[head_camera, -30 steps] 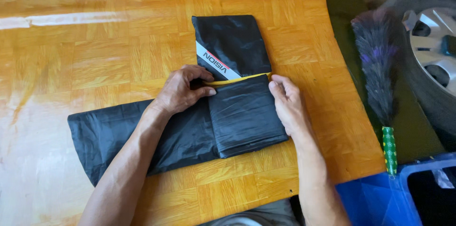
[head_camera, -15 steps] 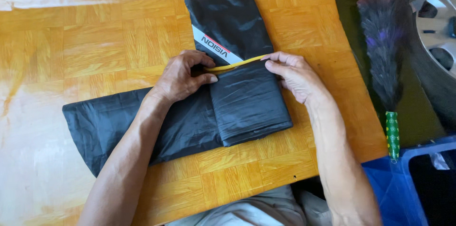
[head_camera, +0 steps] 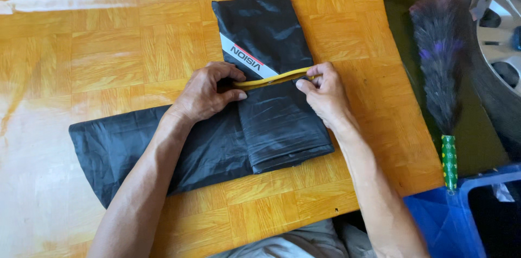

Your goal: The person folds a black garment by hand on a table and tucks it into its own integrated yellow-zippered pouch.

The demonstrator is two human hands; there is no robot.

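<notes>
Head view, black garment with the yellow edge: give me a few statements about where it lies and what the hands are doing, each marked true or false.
1. Both hands pinch the yellow edge of the black garment. True: the left hand and right hand grip it at either end.
2. The garment lies on a glass table. False: it lies on a wooden parquet-pattern table.
3. A feather duster lies to the right of the table. True.
4. The garment is lifted clear of the table. False: it lies flat, folded, with one part stretching out to the left.
5. The blue crate sits on the table. False: it is beside the table's lower right corner.
</notes>
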